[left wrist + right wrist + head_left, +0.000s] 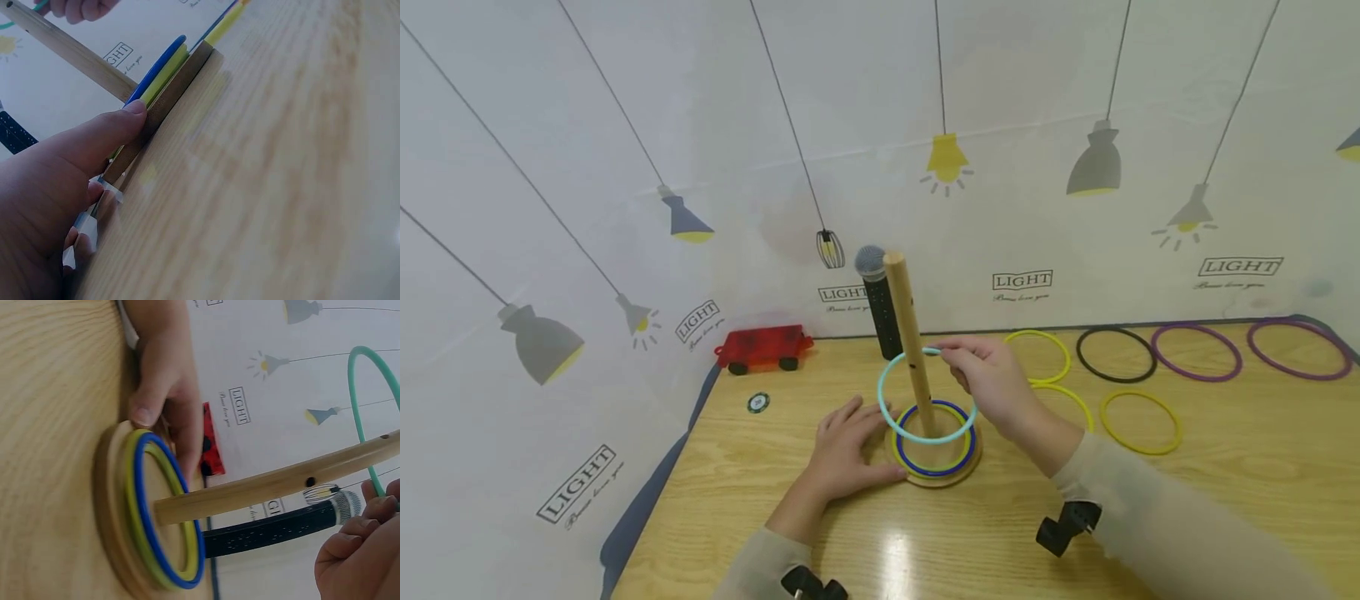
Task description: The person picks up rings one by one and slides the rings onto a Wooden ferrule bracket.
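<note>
- Left hand (846,450): fingers lay spread against the base (934,456) (steadying it, I guessed).
- Right hand (1000,390): fingers pinched the cyan ring (881,390), likely freeing its middle.

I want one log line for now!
Left hand: touches wooden base | Right hand: pinches light-blue ring, above base | Blue ring, yellow ring: on base, around post

Backdrop (880,183): "LIGHT" (1022,280) sev. times, w/ script (1021,297) ending "love you" below.
</note>
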{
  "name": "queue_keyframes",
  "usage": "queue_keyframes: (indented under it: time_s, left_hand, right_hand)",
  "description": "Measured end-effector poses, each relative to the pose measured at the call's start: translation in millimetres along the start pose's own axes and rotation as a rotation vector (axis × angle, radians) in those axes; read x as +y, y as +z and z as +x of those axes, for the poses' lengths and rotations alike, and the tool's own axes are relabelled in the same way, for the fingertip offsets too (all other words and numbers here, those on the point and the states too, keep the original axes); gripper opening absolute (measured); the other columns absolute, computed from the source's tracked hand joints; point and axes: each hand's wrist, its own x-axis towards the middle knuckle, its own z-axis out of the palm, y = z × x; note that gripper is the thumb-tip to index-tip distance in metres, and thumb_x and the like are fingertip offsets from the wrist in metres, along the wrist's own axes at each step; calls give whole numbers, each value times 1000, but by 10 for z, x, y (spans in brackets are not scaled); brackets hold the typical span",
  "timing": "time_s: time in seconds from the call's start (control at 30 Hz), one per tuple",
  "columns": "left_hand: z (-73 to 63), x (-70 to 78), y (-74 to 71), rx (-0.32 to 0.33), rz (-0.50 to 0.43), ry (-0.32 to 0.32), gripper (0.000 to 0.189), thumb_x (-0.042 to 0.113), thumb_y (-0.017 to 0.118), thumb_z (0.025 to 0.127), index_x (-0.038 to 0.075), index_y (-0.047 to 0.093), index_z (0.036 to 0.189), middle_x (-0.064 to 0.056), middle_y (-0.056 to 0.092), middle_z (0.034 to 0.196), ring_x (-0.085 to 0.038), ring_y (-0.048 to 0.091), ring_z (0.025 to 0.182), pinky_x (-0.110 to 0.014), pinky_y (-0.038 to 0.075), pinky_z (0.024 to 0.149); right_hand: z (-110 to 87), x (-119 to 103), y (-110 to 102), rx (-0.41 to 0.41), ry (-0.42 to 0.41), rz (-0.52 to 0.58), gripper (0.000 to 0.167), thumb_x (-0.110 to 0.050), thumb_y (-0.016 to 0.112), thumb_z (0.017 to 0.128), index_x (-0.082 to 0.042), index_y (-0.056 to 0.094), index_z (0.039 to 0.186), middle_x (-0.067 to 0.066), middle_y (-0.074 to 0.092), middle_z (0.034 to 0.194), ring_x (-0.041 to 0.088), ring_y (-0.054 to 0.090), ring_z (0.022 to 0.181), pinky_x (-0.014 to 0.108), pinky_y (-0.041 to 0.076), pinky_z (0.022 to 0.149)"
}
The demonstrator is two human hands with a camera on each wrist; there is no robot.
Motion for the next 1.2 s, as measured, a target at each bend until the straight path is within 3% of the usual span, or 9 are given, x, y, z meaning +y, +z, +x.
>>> queue_keyframes:
  time_s: [0.2,0.47,0.57,0.63,0.73,0.97,1.2]
  left_hand:
    - [-2,8,-4,-5,5,-9,85,63,85,80,28,61,153,6,53,160,-40,27,158,-64,17,121]
    - [2,19,-21,0,3,4,83,65,84,80,25,64,150,3,53,160,-41,29,157,-67,18,120]
    - [1,17,-21,5,-1,11,83,64,84,80,24,64,150,1,53,160,-42,29,157,-68,18,119]
    - [3,15,-19,-1,2,10,84,63,84,80,25,63,152,2,53,160,-42,29,157,-67,18,119]
    - [6,14,-13,-15,4,4,85,63,84,80,28,60,154,2,52,161,-41,27,158,-66,17,120]
    - [12,18,1,-8,-5,5,84,63,84,80,28,61,153,3,52,161,-40,28,158,-66,18,119]
    - [-3,4,2,-7,1,-2,85,63,85,80,28,60,154,4,51,162,-37,26,159,-64,17,120]
  right_hand:
    - [-102,200,12,-8,40,2,30,-7,54,109,11,73,123,-2,38,62,11,32,56,23,31,57]
    - [-192,406,10,55,124,25,30,-8,56,108,10,73,125,-3,42,65,9,38,58,22,36,57]
    - [-210,490,-1,82,124,-21,29,-10,58,108,6,75,125,2,61,81,8,52,77,20,45,70]
    - [-225,543,-7,88,132,-52,30,-12,58,108,4,76,125,7,71,103,11,60,97,19,48,83]
    - [-250,610,-14,91,152,-85,31,-16,57,109,0,77,125,10,71,133,17,59,125,25,48,100]
    - [-277,724,-20,126,153,-126,30,-17,57,109,-2,79,124,11,73,132,25,60,132,43,45,111]
    - [-274,809,-4,157,150,-132,30,-15,56,109,-1,79,123,12,75,125,25,62,127,37,47,106]
